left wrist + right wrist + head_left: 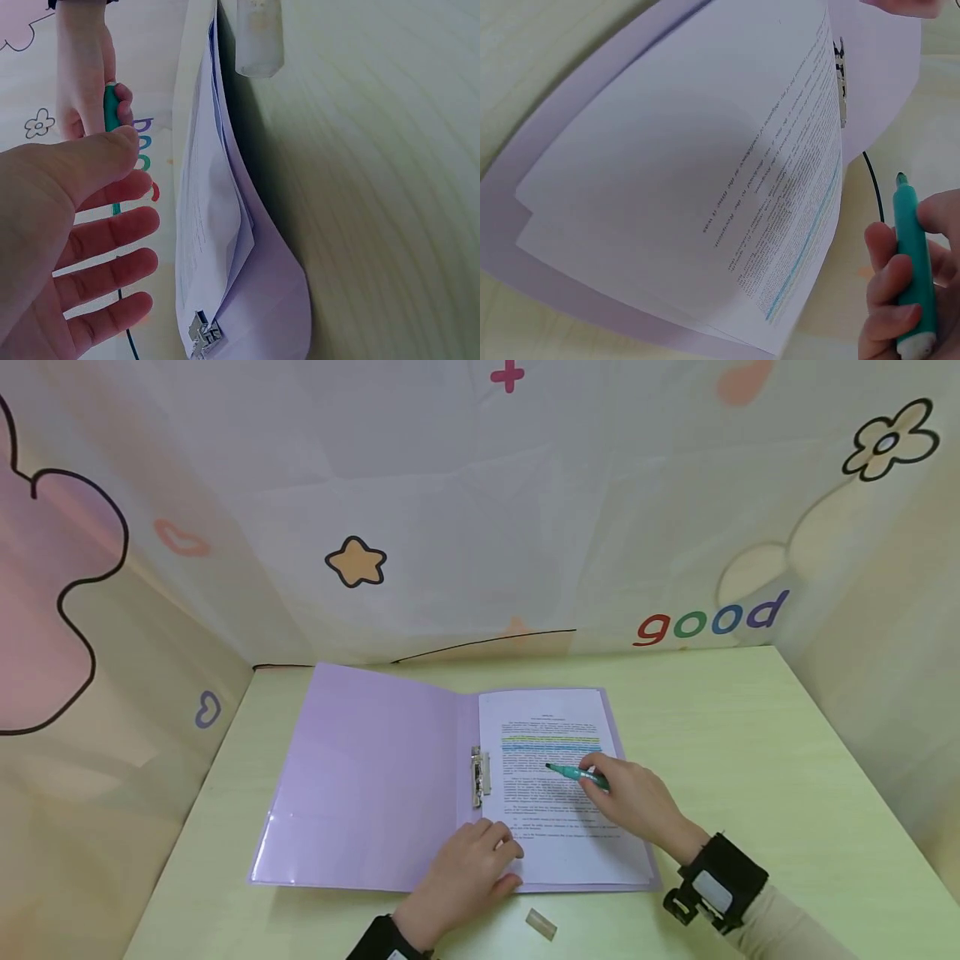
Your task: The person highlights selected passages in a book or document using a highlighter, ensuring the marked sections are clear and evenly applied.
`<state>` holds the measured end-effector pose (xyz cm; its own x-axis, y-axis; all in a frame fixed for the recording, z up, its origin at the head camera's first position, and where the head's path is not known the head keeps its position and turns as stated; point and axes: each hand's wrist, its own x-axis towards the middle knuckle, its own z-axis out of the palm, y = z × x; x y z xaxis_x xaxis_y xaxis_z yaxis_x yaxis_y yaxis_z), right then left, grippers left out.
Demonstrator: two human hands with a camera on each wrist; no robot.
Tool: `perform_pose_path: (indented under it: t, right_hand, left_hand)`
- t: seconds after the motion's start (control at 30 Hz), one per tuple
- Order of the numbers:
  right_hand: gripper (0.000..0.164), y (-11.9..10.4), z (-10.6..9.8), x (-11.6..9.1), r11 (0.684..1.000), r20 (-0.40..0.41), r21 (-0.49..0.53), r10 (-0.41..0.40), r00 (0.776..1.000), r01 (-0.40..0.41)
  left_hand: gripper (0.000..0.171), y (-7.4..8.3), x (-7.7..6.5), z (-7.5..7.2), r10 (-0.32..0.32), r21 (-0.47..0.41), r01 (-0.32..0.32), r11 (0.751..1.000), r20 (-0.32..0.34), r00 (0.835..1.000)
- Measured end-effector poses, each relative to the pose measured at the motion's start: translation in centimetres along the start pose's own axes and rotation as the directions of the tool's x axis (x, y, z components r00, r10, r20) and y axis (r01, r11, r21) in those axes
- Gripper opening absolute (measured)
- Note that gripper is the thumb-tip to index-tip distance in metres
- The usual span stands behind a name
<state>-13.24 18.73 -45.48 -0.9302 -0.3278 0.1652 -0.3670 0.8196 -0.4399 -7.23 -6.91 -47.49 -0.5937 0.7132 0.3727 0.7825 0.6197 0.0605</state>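
Note:
A purple folder (367,777) lies spread on the table, with printed sheets (573,864) on its right side beside a metal clip (477,781). One yellow line (551,739) and one blue line (551,748) mark the upper text. My right hand (637,793) grips an uncapped teal highlighter (915,270), its dark tip over the text just below those lines. At the lower left corner of the sheets is my left hand (471,864); in the left wrist view its fingers (112,225) are spread and hold nothing.
A small translucent greyish block (541,924) lies on the pale wood-grain table (765,760), just in front of the folder. A patterned cloth (465,510) hangs behind and at both sides of the table.

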Motion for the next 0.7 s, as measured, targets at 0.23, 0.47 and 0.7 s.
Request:
perform_pose_path:
  t: [0.23,0.47,0.7]
  right_hand:
    - [0.018,-0.2,0.0,1.3,0.999,0.042,-0.047,0.002,0.999,0.000]
    - [0.021,0.2,0.8,2.2,0.996,0.051,-0.079,-0.031,0.998,0.035]
    - [0.022,0.1,1.3,3.0,0.995,0.089,-0.067,-0.064,0.994,0.070]
  left_hand:
    - [0.034,0.2,0.0,0.4,-0.049,0.051,0.049,0.997,-0.004,0.999]
    - [0.042,0.3,0.1,0.4,-0.073,0.061,0.073,0.995,0.002,0.997]
    - [0.043,0.2,0.1,0.6,-0.092,0.060,0.090,0.994,0.026,0.995]
